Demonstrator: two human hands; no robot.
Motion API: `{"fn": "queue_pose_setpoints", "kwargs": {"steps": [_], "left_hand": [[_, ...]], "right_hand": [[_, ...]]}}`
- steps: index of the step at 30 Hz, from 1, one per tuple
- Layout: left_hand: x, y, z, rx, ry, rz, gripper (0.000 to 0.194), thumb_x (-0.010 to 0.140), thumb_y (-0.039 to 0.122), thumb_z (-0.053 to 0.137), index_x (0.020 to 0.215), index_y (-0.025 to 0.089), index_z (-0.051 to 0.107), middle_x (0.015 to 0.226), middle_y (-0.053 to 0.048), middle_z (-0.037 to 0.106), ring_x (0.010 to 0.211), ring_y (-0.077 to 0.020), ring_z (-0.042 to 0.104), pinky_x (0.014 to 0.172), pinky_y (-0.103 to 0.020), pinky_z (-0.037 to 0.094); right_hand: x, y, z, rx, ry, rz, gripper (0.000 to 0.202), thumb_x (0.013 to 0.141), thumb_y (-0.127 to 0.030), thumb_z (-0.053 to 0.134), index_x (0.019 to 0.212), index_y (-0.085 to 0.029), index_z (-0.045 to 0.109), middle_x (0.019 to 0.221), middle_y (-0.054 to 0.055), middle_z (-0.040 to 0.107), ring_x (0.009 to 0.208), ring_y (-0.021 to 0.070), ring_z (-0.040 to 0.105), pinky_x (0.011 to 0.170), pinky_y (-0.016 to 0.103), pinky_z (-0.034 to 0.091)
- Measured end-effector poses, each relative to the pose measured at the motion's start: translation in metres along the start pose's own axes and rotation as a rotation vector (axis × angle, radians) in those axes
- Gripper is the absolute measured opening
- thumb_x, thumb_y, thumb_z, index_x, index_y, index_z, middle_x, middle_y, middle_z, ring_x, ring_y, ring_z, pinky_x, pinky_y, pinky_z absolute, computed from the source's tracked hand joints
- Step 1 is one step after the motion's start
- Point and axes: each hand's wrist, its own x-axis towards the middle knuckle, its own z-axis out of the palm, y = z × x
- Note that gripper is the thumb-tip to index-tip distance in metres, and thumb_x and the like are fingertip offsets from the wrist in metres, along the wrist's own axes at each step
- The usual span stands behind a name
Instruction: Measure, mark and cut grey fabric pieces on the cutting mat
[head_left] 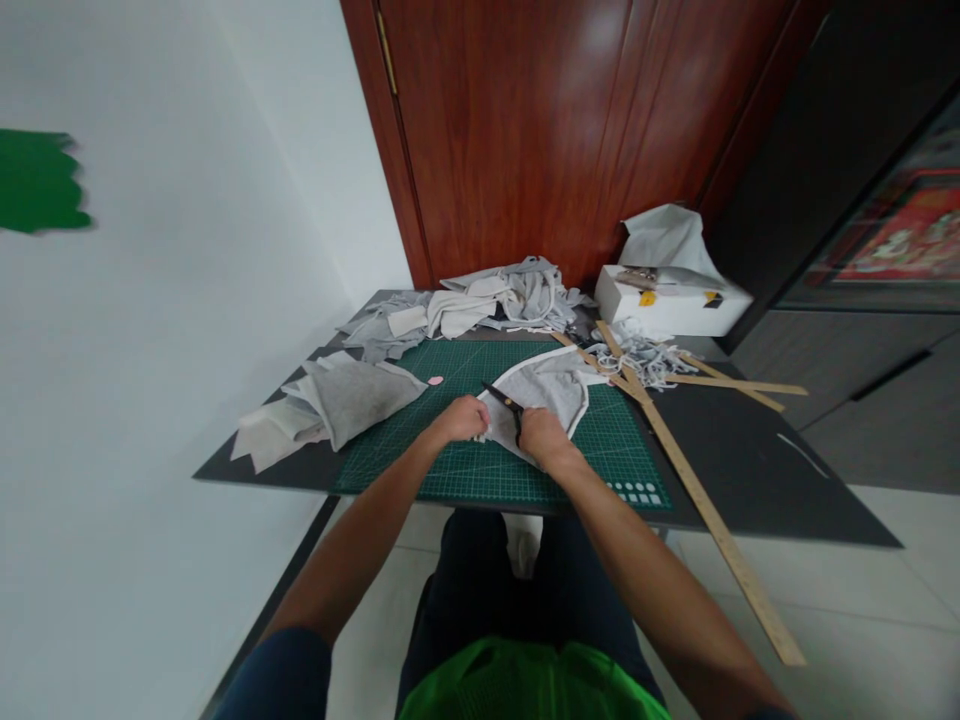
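One left hand (466, 418) in the head view pinches the left edge of the grey cloth (555, 385), which lies on the green mat (465, 485), while the right hand (541, 434) wraps around the handles of the scissors (502, 397), blades pointing forward-left over the cloth.
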Motion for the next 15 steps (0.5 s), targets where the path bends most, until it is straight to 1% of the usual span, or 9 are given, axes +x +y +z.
{"fn": "queue_pose_setpoints", "kwargs": {"steps": [2,4,6,8,11,13,15], "left_hand": [[0.005,0.003,0.003,-0.196,0.039,-0.056,0.010,0.074,0.007,0.067,0.077,0.014,0.072,0.055,0.004,0.064,0.045,-0.0102,0.059,0.054,-0.020,0.051],[0.011,0.009,0.005,-0.363,0.082,-0.074,0.008,0.075,0.007,0.066,0.076,0.014,0.070,0.052,0.005,0.061,0.044,-0.0092,0.057,0.051,-0.019,0.049],[0.017,0.017,0.008,-0.481,0.116,-0.080,0.008,0.075,0.006,0.066,0.075,0.014,0.068,0.052,0.004,0.061,0.045,-0.0089,0.056,0.050,-0.018,0.048],[0.023,0.027,0.012,-0.558,0.126,-0.085,0.008,0.075,0.006,0.067,0.073,0.014,0.068,0.053,0.004,0.061,0.046,-0.0086,0.056,0.050,-0.019,0.048],[0.033,0.041,0.019,-0.615,0.116,-0.052,0.008,0.076,0.008,0.070,0.070,0.014,0.068,0.055,0.004,0.060,0.048,-0.0078,0.055,0.051,-0.018,0.048],[0.041,0.050,0.027,-0.639,0.118,-0.022,0.007,0.076,0.009,0.069,0.070,0.013,0.069,0.057,0.003,0.062,0.049,-0.0077,0.055,0.051,-0.018,0.046],[0.049,0.058,0.036,-0.689,0.118,0.004,0.006,0.076,0.009,0.068,0.072,0.013,0.070,0.061,0.002,0.065,0.052,-0.0083,0.058,0.052,-0.018,0.047]], "right_hand": [[0.000,0.000,-0.001,-0.031,-0.007,0.006,0.034,0.094,-0.012,0.062,0.124,-0.003,0.073,0.122,0.030,0.073,0.117,0.0332,0.074,0.098,0.034,0.053],[-0.002,0.000,-0.003,-0.062,-0.009,0.021,0.034,0.095,-0.017,0.062,0.124,-0.003,0.072,0.122,0.031,0.073,0.116,0.0347,0.074,0.096,0.035,0.054],[-0.005,0.000,-0.006,-0.048,0.018,0.020,0.034,0.098,-0.021,0.060,0.123,-0.002,0.072,0.120,0.032,0.073,0.116,0.0360,0.073,0.095,0.036,0.054],[-0.008,0.001,-0.009,-0.017,0.066,0.026,0.034,0.101,-0.025,0.058,0.122,-0.003,0.071,0.117,0.031,0.074,0.115,0.0360,0.074,0.094,0.036,0.054],[-0.010,0.005,-0.014,0.038,0.153,0.054,0.039,0.103,-0.033,0.057,0.127,-0.005,0.067,0.116,0.029,0.075,0.111,0.0350,0.075,0.092,0.037,0.054],[-0.008,0.010,-0.015,0.078,0.187,0.055,0.042,0.102,-0.038,0.060,0.130,-0.007,0.065,0.116,0.026,0.076,0.111,0.0339,0.075,0.092,0.036,0.053],[-0.002,0.018,-0.015,0.120,0.193,0.050,0.039,0.100,-0.038,0.064,0.127,-0.010,0.068,0.115,0.023,0.078,0.112,0.0319,0.075,0.094,0.034,0.052]]}}
